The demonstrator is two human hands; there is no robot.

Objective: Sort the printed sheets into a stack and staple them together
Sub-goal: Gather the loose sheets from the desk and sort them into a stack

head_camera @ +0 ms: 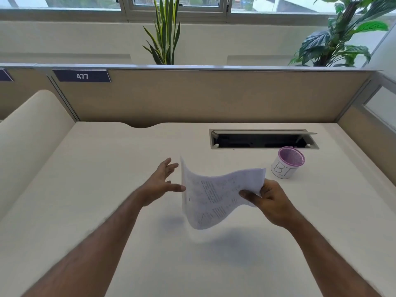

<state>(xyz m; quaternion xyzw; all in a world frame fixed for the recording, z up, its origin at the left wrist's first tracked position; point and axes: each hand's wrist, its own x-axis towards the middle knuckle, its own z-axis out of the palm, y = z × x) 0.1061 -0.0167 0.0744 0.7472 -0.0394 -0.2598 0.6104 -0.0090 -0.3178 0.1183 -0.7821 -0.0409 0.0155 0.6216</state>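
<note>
**Limp sheets pinched at one corner, drooping over the desk**

Both forearms reach in from the bottom of the view, over the white desk (85, 189). My right hand (271, 201) is closed in a pinch, thumb on top, on the right-hand edge of the printed sheets (211, 195); how many sheets there are I cannot tell. My left hand (159, 182) is spread wide and holds nothing, its thumb tip just beside the paper's left edge, whether touching I cannot tell.

The sheets hang in the air above the desk, clear of it, with a shadow beneath. They are light and floppy: held at one side only, they sag and wave, the far left edge curling upward. I judge they want a second grip at the free edge, around 9 o'clock, to flatten them. Their long axis seems to run roughly from 3 to 9 o'clock, printed face towards me.

Farther off, at 2 o'clock, stands a purple mesh cup (287, 165); behind it an open cable hatch (263, 139). No stapler shows.
</note>
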